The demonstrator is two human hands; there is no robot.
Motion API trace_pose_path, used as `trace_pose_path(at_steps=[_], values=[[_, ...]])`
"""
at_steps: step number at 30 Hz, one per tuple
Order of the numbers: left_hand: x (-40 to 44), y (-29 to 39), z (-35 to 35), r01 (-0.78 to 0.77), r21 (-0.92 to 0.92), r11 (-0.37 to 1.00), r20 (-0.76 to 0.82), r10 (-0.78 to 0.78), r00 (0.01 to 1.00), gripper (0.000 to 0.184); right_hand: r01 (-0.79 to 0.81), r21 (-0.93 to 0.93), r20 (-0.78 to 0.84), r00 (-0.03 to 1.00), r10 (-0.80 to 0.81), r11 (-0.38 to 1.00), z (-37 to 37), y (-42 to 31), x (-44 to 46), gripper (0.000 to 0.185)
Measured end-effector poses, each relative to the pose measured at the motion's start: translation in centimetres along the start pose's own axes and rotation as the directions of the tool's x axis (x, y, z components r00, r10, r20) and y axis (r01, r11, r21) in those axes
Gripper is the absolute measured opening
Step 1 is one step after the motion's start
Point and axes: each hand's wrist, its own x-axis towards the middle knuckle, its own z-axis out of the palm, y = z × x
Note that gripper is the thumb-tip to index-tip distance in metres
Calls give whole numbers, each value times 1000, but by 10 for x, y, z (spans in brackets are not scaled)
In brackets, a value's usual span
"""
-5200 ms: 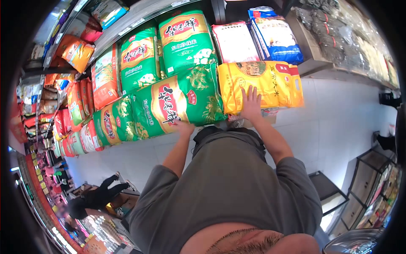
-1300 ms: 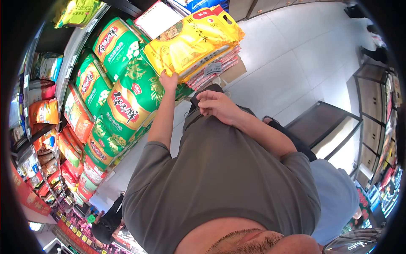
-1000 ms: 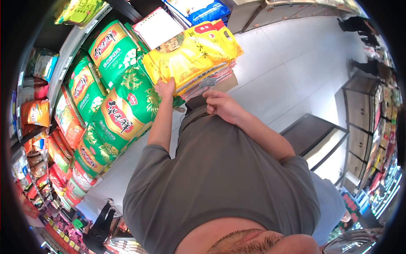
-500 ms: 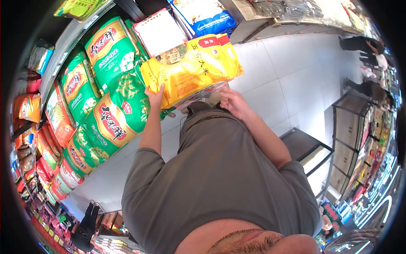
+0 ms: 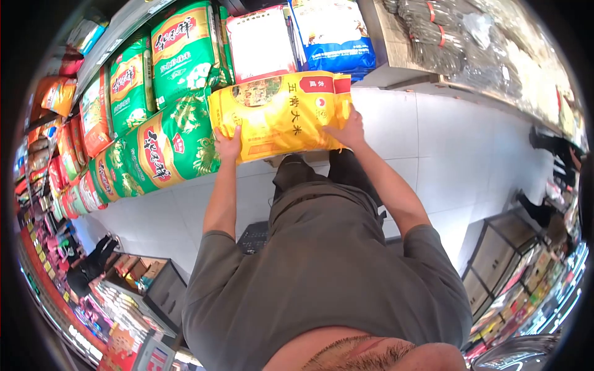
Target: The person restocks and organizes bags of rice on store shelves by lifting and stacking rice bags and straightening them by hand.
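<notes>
A yellow rice bag [image 5: 278, 114] lies flat in front of me, at the front of the bag display. My left hand [image 5: 228, 145] grips its lower left corner, thumb on top and the other fingers out of sight. My right hand [image 5: 350, 128] is at its right end, with the thumb over the front and the fingers around the edge. Left of it, touching, lies a green rice bag [image 5: 179, 139]. Behind it stand a white bag [image 5: 262, 44] and a blue and white bag [image 5: 334, 37].
More green bags [image 5: 182, 52] and red bags [image 5: 96, 117] line the shelf to the left. A counter with dark packaged goods [image 5: 433, 37] is at the upper right. People in dark clothes [image 5: 93, 266] are at the lower left and far right. A low cabinet [image 5: 164, 294] stands behind me.
My right hand has moved from the waist up to the right end of the yellow bag. The view has turned, and the bag looks more level. My left hand stays at its left corner.
</notes>
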Motion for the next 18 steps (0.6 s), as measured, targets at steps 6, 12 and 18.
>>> trace_pose_path(at_steps=[6,12,18], values=[[-16,5,19,28,50,998,-155,-20,988,87,-26,28,278,960,17,999,-2,-62,8,116],[-18,40,32,203,-68,977,-355,-214,910,67,86,-12,-60,994,-86,996,43,-62,9,103],[2,64,31,322,-286,903,-518,-428,741,52,-144,88,-299,940,164,986,70,-111,35,78]])
